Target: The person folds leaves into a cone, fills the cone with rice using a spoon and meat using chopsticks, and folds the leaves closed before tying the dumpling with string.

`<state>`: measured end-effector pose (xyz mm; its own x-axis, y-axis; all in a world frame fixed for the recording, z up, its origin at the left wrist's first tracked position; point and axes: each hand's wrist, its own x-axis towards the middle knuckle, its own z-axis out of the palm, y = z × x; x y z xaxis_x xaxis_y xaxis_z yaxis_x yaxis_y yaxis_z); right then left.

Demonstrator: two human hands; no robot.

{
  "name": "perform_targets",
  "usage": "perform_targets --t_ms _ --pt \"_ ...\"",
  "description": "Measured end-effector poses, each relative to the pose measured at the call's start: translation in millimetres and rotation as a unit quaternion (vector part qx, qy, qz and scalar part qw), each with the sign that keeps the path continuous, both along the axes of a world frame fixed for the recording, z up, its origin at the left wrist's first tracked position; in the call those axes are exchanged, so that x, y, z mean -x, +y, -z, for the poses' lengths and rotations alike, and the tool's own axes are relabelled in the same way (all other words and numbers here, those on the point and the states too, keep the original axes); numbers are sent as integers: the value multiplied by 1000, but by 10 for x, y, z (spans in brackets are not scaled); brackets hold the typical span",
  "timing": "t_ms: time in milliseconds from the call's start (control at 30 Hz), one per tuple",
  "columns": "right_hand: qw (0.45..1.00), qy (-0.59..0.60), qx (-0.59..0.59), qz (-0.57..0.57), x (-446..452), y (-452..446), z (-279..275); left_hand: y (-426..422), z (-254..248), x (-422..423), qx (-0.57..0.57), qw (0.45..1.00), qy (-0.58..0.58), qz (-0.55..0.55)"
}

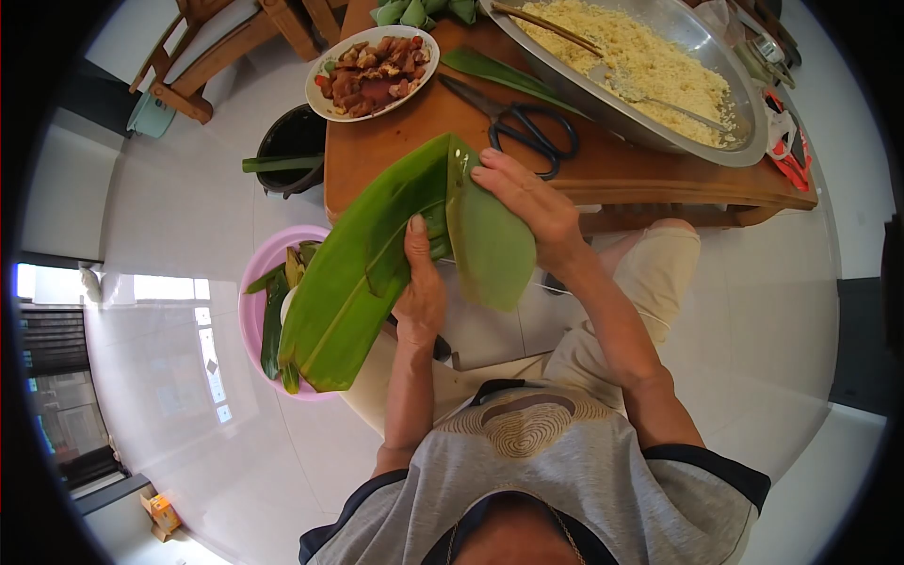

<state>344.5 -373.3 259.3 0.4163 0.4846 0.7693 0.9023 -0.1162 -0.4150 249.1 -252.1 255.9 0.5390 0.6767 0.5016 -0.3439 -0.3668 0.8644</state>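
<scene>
Broad green leaves (363, 273) are held between both hands, bent over at the top so that one part hangs down on the right. My left hand (422, 287) grips them from below, its thumb lying on the leaf surface and its other fingers hidden behind. My right hand (532, 202) holds the folded part near the bend, fingers pressed together on its outer face. Just beyond the leaves, black-handled scissors (518, 127) lie on the wooden table (395, 151). A single long leaf (504, 75) rests behind the scissors.
A metal basin (753, 118) of yellowish grain, with chopsticks (546, 28) and a spoon, stands at the back right. A plate (315, 89) of meat chunks is at the table's left. Beside the table are a black bucket (273, 141) and a pink basin (247, 311) with leaves.
</scene>
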Motion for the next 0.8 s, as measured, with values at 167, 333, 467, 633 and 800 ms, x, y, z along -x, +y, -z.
perform_targets --t_ms 167,333,467,633,800 --pt "994 -77 76 4 -50 -2 10 51 -52 76 -38 996 81 6" --pt "983 148 -22 -104 26 21 -101 73 81 79 -30 998 41 -38" --pt "882 432 -182 -44 100 55 21 45 98 52 -7 997 -15 -81" --pt "945 302 -129 -12 157 145 -3 -5 19 90 -7 998 26 -51" --pt "998 48 8 -31 22 141 26 28 -34 137 -39 996 72 -43"
